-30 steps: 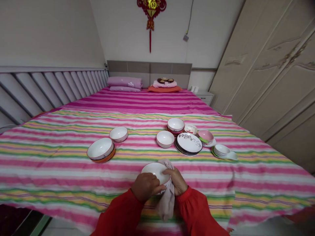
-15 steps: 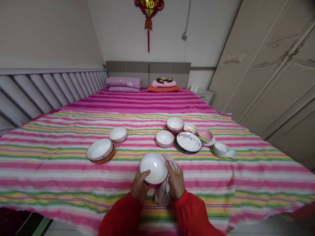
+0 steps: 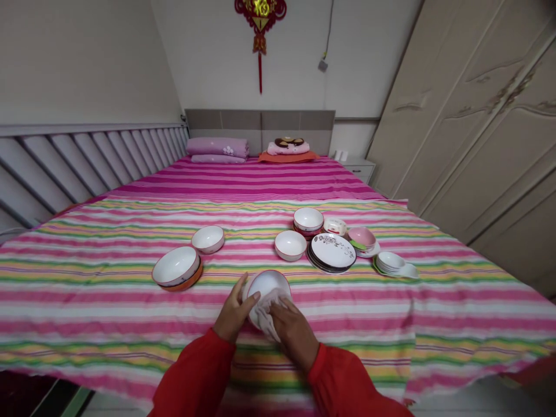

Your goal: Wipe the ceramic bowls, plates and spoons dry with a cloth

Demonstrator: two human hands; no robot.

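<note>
A white bowl with a thin red rim is held above the striped cloth, near the middle front. My left hand grips its left side, thumb over the rim. In my right hand is a greyish-pink cloth, bunched and pressed into the bowl's front right part. The cloth and fingers hide part of the bowl's inside. Just beyond stands another white bowl, beside a stack of flower-patterned plates.
At left are a small bowl and stacked larger bowls. Behind the plates stand stacked red-rimmed bowls and a patterned bowl. A pink bowl and small white dishes are farther right. The striped sheet has folds.
My right hand has moved left, bringing the cloth from the bowl's right rim into its inside. My left hand has shifted left and up along the bowl's side.
</note>
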